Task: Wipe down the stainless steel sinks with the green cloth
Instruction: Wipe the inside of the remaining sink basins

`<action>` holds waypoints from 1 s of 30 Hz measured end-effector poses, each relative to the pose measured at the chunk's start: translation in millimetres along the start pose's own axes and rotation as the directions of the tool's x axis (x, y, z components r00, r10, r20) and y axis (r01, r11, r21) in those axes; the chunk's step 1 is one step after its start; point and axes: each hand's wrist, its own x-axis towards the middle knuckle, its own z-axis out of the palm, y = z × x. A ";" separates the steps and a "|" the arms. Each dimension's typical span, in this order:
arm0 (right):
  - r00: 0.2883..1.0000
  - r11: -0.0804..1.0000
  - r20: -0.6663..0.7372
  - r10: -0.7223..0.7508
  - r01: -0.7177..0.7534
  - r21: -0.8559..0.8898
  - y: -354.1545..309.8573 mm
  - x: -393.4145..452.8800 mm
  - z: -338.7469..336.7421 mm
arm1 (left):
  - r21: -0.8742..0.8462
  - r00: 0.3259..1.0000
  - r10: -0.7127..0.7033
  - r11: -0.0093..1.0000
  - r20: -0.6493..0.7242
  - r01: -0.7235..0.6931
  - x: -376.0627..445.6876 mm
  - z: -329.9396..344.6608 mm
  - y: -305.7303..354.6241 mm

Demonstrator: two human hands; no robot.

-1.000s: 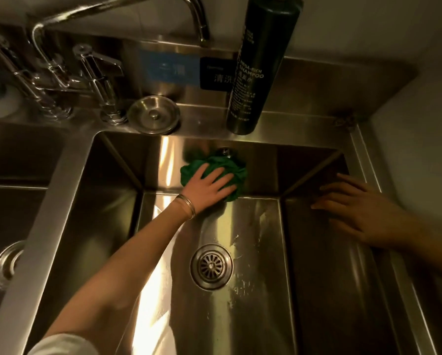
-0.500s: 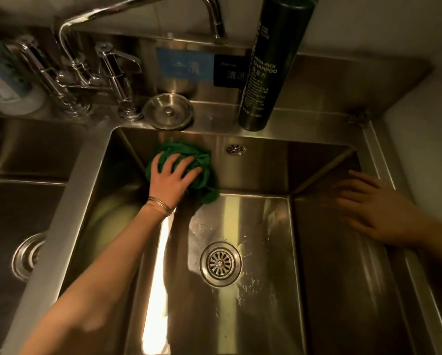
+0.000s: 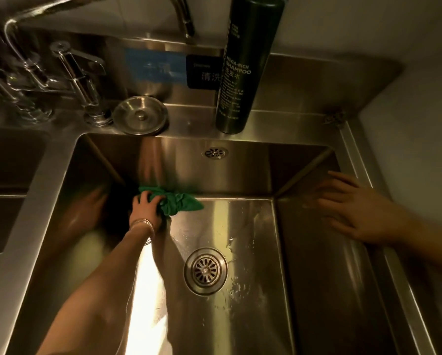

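Observation:
The green cloth (image 3: 179,201) is bunched at the foot of the back wall of the right stainless steel sink (image 3: 240,172), near its back left corner. My left hand (image 3: 145,208), with bangles on the wrist, grips the cloth's left part and presses it against the steel. My right hand (image 3: 360,208) lies flat, fingers spread, on the upper right wall of the sink near the rim and holds nothing. The sink's round drain (image 3: 205,271) sits in the middle of the wet floor. An overflow grille (image 3: 215,152) is set in the back wall.
A tall dark shampoo bottle (image 3: 243,73) stands on the back ledge beside a round steel drain lid (image 3: 139,115). Taps and levers (image 3: 79,80) crowd the back left, with the spout (image 3: 184,14) overhead. A second sink (image 3: 7,175) lies to the left.
My left hand has swept the cloth leftward across the back wall, then down to the wall's foot by the left corner. My right hand has stayed on the right side.

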 end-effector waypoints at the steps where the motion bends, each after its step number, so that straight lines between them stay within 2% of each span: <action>1: 1.000 1.000 0.010 0.003 -0.003 -0.006 -0.8 -0.3 -0.5 | -0.011 1.000 0.002 1.000 0.013 -0.002 1.3 0.5 -0.3; 6: 0.998 1.000 0.066 0.019 -0.017 -0.025 -3.6 -0.9 -3.3 | 0.066 0.994 0.064 0.995 0.084 -0.069 -2.4 8.5 14.7; 9: 0.998 1.000 0.056 0.023 -0.022 -0.006 -4.6 0.0 -4.4 | 0.031 0.991 0.099 0.994 0.093 -0.102 -6.3 18.5 47.1; 11: 0.999 1.000 0.048 0.017 -0.016 -0.024 -4.4 0.1 -5.4 | 0.033 0.977 0.184 0.982 0.107 -0.188 -12.2 28.9 76.5; 15: 0.994 0.997 0.111 0.025 -0.017 -0.069 -2.4 0.7 -5.8 | 0.026 0.927 0.338 0.938 0.159 -0.347 -31.2 56.4 144.5; 18: 0.992 0.999 0.125 0.034 -0.031 -0.024 -1.4 0.5 -6.9 | 0.023 0.869 0.409 0.902 0.278 -0.432 -39.4 62.9 181.8; 21: 0.993 1.000 0.115 0.029 -0.029 -0.007 -2.6 0.2 -6.7 | 0.140 0.828 0.461 0.841 0.319 -0.522 -42.7 58.2 186.2; 23: 0.994 0.999 0.104 0.031 -0.031 0.006 -2.7 -0.2 -5.6 | 0.218 0.846 0.447 0.830 0.292 -0.514 -46.2 60.3 180.1; 27: 0.996 1.000 0.088 0.020 -0.020 0.002 -3.4 0.9 -6.4 | 0.116 0.881 0.380 0.898 0.282 -0.424 -38.4 65.4 190.1; 30: 0.997 1.000 0.074 0.017 -0.018 0.015 -5.0 -0.3 -6.3 | 0.162 0.867 0.380 0.880 0.323 -0.446 -22.6 64.1 206.8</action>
